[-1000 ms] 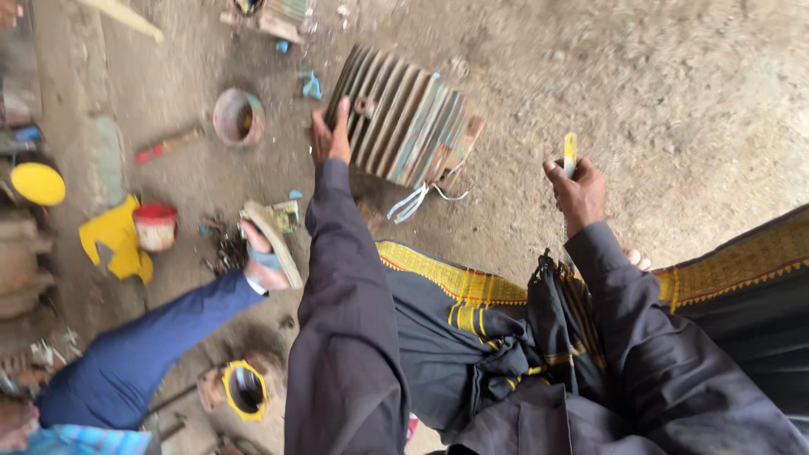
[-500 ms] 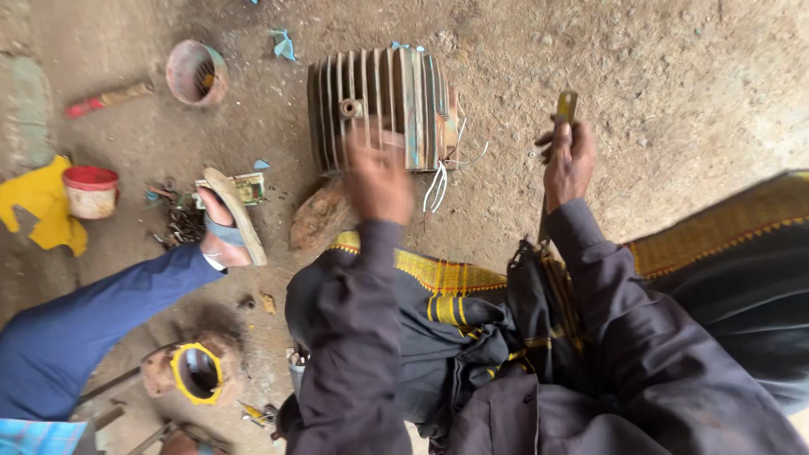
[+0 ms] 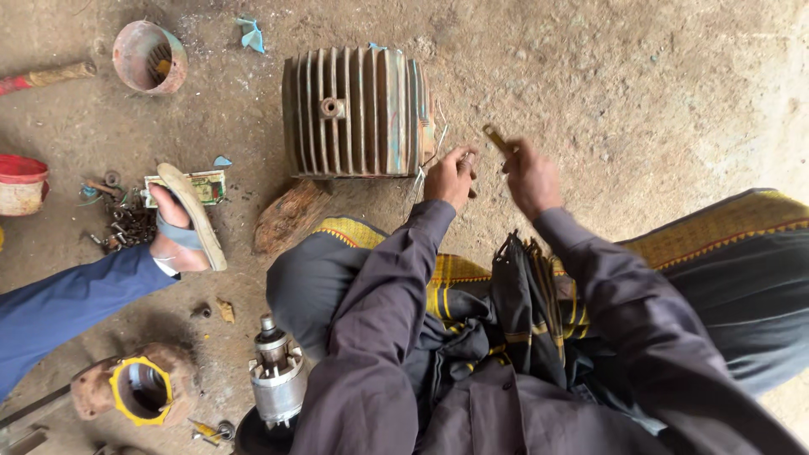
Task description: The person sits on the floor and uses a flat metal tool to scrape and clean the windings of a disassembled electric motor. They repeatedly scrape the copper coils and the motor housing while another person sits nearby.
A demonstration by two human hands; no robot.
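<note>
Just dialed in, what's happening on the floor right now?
A person sits on the dirt floor by a finned motor housing. Their right hand holds a small yellowish tool, and their left hand pinches something small next to it, near the wires at the housing's end. A rotor stands by their knee. Another person's sandalled foot rests beside a pile of bolts.

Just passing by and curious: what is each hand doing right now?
Left hand: closed on something small, too blurred to name.
Right hand: closed, holding a thin yellowish tool.
</note>
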